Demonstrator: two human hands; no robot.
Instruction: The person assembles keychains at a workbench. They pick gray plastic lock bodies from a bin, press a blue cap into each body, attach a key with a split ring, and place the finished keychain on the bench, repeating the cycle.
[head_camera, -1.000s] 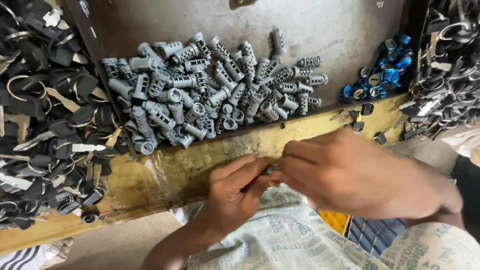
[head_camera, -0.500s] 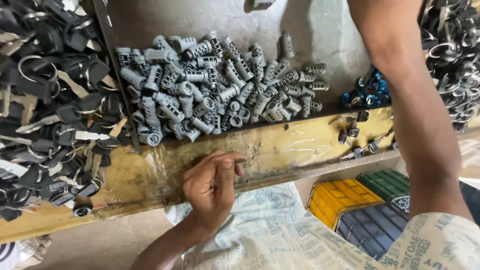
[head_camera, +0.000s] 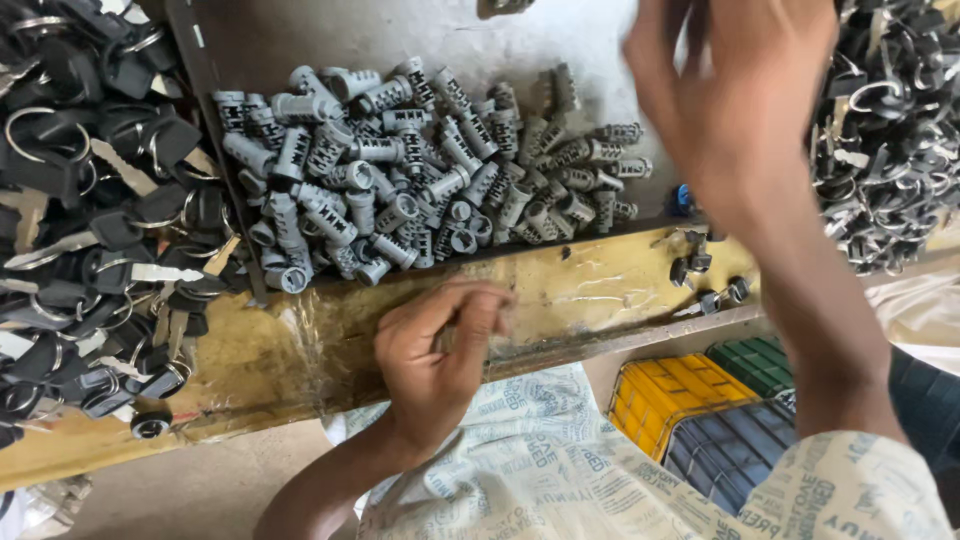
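Observation:
My left hand (head_camera: 435, 350) rests against the yellow ledge (head_camera: 290, 345) with its fingers curled shut; nothing shows inside the fist. My right hand (head_camera: 740, 90) is raised high at the upper right, blurred, between the grey tray floor and the heap of ringed keys (head_camera: 890, 150). Its fingertips run off the top edge, so its grip is unclear. A pile of grey lock cylinders (head_camera: 420, 180) lies in the tray just beyond my left hand.
Black-headed keys (head_camera: 90, 230) are heaped at the left. A few small dark parts (head_camera: 700, 275) lie on the ledge under my right forearm. A blue part (head_camera: 683, 200) peeks out beside the arm. Yellow (head_camera: 680, 395), green (head_camera: 760, 360) and dark blue (head_camera: 730, 450) crates sit below.
My hands were together at the ledge a second ago. The right hand has since lifted away up to the right, and the left has stayed curled at the ledge.

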